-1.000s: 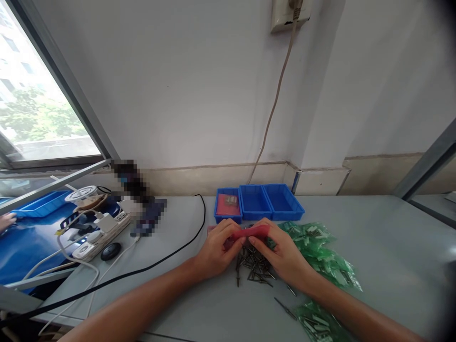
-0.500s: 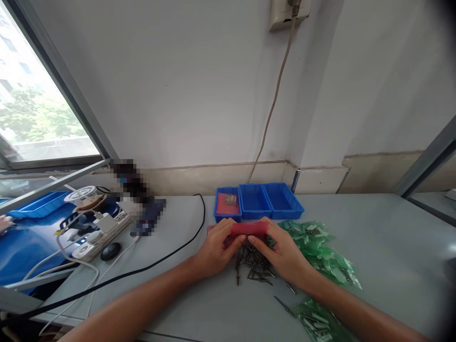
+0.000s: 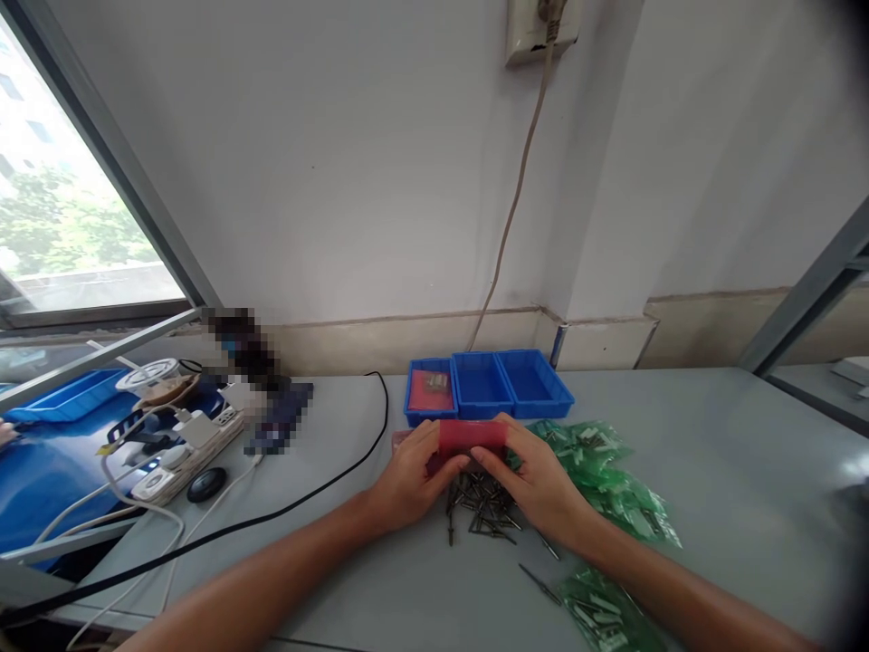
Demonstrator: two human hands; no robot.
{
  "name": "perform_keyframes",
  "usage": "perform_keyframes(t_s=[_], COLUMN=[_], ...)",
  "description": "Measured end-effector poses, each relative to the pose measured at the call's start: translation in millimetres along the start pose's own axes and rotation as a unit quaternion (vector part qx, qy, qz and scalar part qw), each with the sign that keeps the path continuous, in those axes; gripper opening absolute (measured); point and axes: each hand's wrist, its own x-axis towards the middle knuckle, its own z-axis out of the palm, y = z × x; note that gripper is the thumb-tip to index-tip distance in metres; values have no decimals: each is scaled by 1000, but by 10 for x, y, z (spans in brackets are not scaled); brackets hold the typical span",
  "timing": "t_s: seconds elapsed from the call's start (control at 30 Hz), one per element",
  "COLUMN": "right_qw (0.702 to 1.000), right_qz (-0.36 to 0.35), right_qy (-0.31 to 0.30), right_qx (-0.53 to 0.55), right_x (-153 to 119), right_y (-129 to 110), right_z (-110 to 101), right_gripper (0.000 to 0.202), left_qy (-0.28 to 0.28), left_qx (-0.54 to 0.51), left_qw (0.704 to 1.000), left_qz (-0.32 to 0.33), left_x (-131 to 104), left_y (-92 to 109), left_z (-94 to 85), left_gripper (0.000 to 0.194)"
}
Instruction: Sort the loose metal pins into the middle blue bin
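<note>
Above a pile of metal rivets [image 3: 483, 507], the left hand [image 3: 415, 475] and right hand [image 3: 539, 475] are gripping a red plastic bag [image 3: 473, 436]; behind, a blue bin [image 3: 431, 417] is holding another red packet [image 3: 429, 391].

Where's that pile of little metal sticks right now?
In the head view, the pile of metal sticks lies on the grey table between the left hand and right hand, just below the red plastic they hold, left of the green bags.

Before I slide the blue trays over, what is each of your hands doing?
Left hand: closed on one side of the red packet.
Right hand: closed on its other side.
</note>
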Motion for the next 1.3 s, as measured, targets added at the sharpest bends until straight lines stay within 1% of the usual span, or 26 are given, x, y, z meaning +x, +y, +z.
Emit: perform_keyframes(t_s=[0.17,0.23,0.3,0.47,0.5,0.63,0.7,0.8,0.87,0.97,1.07,1.17,1.3], right_qw=[1000,1000,1000,1000,999,1000,1000,1000,999,999,1000,1000,1000], right_qz=[20,21,17,6,3,-1,3,16,18,12,5,0,5], right_qy=[6,12,14,30,32,18,16,22,29,22,18,14,9], right_qx=[-5,-11,-9,-5,-3,17,16,0,-15,-21,-19,-16,-17], right_x=[10,6,0,-16,-20,-34,-37,-35,-30,-22,-19,-27,-32], right_y=[-20,-16,-14,-46,-57,-96,-104,-96,-84,-71,-70,-71,-69], right_z=[-31,-35,-30,-12,-11,-18,-22,-24,-23,-18,-13,-5,2], right_gripper=[21,23,24,23,22,21,19,17,22,23,21,22,23], left_qy=[4,10,4,-27,-30,-17,-8,-10,-27,-48,-44,-33,-24], left_qx=[12,17,16,-21,-26,-11,-1,-1,-16,-49,-61,-42,-5], left_qw=[1000,1000,1000,999,999,1000,1000,1000,1000,998,997,999,1000], left_qz=[7,4,4,6,6,2,1,0,1,-5,-9,-9,-16], left_x=[5,-1,-7,-9,-9,-18,-26,-30,-27,-17,-8,-10,-31], left_y=[12,0,-10,-18,-21,-42,-50,-57,-59,-53,-36,-32,-55], left_z=[10,14,12,-1,2,27,36,35,28,12,-2,-1,17], left_gripper=[24,24,25,42,43,33,32,33,35,42,42,36,33])
